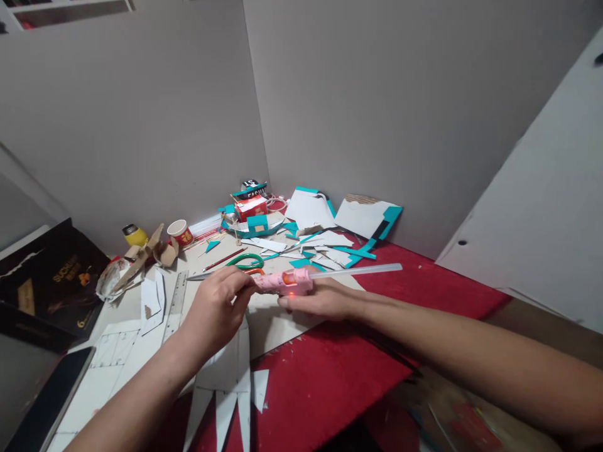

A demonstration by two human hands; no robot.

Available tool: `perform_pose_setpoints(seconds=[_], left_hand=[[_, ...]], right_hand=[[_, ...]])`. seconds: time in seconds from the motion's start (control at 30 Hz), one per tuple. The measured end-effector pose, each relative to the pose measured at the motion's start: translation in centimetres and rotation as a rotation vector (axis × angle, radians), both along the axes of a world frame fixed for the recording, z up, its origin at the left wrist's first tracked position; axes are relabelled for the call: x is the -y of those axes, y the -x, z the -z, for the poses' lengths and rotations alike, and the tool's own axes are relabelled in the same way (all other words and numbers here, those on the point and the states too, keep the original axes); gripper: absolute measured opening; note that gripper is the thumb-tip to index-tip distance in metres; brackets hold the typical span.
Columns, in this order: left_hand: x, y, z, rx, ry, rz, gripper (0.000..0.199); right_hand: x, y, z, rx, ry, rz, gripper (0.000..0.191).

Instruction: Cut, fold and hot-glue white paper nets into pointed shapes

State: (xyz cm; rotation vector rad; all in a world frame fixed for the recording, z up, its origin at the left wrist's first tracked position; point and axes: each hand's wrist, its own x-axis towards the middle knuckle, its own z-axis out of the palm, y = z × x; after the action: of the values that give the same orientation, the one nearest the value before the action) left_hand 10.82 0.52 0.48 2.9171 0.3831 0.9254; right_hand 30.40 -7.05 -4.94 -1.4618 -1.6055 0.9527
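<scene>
At the far left, a dark printed box stands near a flat black device. A yellow container with a dark cap, torn brown cardboard and a clear ruler come next, with a red-and-white paper cup behind.

The left hand pinches the left end of a pink hot glue gun, thumb and fingers closed on it and covering the tip. Behind this hand lie scissors with a green handle loop; below it, a white cut-out with long pointed strips rests at the near edge.

The glue gun is raised above the work surface, roughly level, between the two hands. A small red-orange light glows on its underside, and a translucent glue stick juts from its right end. The right hand sits against that end, thumb beneath; its other fingers are hidden, so I cannot tell how firmly they close. White and teal offcuts lie beyond, and red cloth shows to the near right.

The step in hand appears to be handling or adjusting the loaded gun. The next move calls for steady support and fingers kept off the possibly hot nozzle.
</scene>
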Motion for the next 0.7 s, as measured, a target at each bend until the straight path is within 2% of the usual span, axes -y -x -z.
perform_pose_setpoints(seconds=[0.13, 0.23, 0.4, 0.5, 0.57, 0.67, 0.7], left_hand=[[-0.2, 0.2, 0.7, 0.009, -0.101, -0.014, 0.015], [0.6, 0.3, 1.4, 0.048, -0.212, -0.040, 0.015], [3.9, 0.4, 2.5, -0.065, -0.253, 0.196, 0.024], [4.8, 0.6, 2.7, -0.094, -0.276, 0.271, 0.023], [4.5, 0.9, 2.5, -0.027, -0.270, 0.245, 0.020], [3.0, 1.3, 1.6, 0.120, -0.200, 0.100, 0.005], [2.5, 1.3, 1.3, 0.157, -0.168, 0.051, 0.009]], right_hand=[[0.2, 0.3, -0.5, 0.069, 0.059, 0.030, 0.019], [0.3, 0.4, -0.6, 0.098, 0.117, 0.084, 0.023], [0.1, -0.2, -0.5, 0.053, 0.064, 0.065, 0.026], [0.3, -0.6, -0.6, 0.042, 0.018, 0.039, 0.028], [0.5, -0.6, -0.8, 0.032, 0.007, 0.010, 0.030], [0.8, -0.5, -1.1, 0.009, -0.001, -0.037, 0.033], [0.8, -0.5, -1.1, -0.003, -0.009, -0.056, 0.033]])
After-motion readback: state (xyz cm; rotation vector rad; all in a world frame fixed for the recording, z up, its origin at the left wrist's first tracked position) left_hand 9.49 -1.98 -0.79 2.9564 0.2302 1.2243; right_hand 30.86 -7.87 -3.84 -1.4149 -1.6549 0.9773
